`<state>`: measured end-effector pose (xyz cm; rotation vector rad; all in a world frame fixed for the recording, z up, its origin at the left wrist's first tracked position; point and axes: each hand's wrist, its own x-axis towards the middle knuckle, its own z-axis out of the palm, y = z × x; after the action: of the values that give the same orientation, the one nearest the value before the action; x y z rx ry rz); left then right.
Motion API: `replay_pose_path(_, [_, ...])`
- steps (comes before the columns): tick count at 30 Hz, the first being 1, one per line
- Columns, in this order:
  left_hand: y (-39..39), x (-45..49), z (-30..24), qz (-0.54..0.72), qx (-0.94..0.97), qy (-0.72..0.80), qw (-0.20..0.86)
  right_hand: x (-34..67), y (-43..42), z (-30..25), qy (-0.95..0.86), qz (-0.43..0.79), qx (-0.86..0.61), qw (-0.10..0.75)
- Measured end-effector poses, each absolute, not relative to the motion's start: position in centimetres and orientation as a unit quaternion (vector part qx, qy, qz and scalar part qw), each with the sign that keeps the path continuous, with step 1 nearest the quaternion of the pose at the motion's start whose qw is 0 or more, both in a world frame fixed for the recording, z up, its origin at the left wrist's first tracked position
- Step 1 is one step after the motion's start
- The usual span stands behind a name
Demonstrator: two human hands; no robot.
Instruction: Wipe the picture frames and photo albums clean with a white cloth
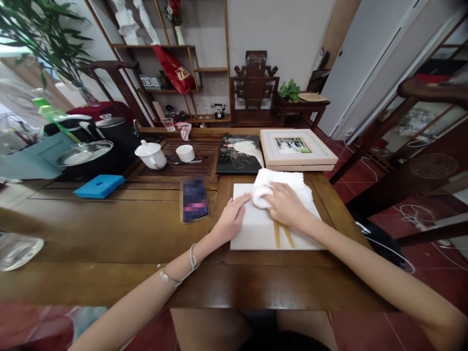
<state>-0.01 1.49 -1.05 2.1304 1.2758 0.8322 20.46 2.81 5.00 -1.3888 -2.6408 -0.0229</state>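
Note:
A white, flat, square board or album (252, 236) lies near the front edge of the wooden table, with two gold strips (283, 236) along its lower part. My left hand (231, 219) rests flat at its left side, fingers stretched out and holding nothing. On top of the board, my right hand (287, 202) grips a folded white towel (283, 178) and presses it down. The towel hides the board's upper right part, and its far edge reaches toward the framed box behind.
Behind the towel are a cream box with a framed photo (321, 153) and a dark photo album (239, 163). A phone (195, 200) lies left of my left hand. Farther left are a white cup (185, 153), a lidded cup (150, 155) and a blue block (99, 185).

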Motion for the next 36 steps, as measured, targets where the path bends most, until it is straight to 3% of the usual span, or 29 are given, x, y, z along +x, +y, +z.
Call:
replay_pose_path(4, [1.8,-0.3,-1.0,0.349,0.769,0.472,0.254,18.4,-3.3,4.2,-0.927,-0.049,-0.367,0.064])
replay_pose_path(9, [1.4,-0.3,-1.2,0.298,0.799,0.464,0.237,19.3,-10.0,5.2,-0.957,0.024,-0.281,0.071])
replay_pose_path(17, [0.2,0.0,-0.4,0.178,0.864,0.438,0.172,26.2,-1.9,4.5,-0.903,0.020,-0.411,0.123])
replay_pose_path(22, [0.2,0.0,-0.4,0.159,0.869,0.440,0.160,26.9,3.5,3.3,-0.879,-0.021,-0.464,0.102])
replay_pose_path(33, [0.1,0.1,-0.4,0.163,0.869,0.442,0.152,26.7,-9.7,2.5,-0.934,-0.011,-0.332,0.133])
replay_pose_path(36, [0.1,0.1,-0.2,0.163,0.868,0.443,0.153,27.8,-9.6,2.7,-0.931,0.017,-0.336,0.142])
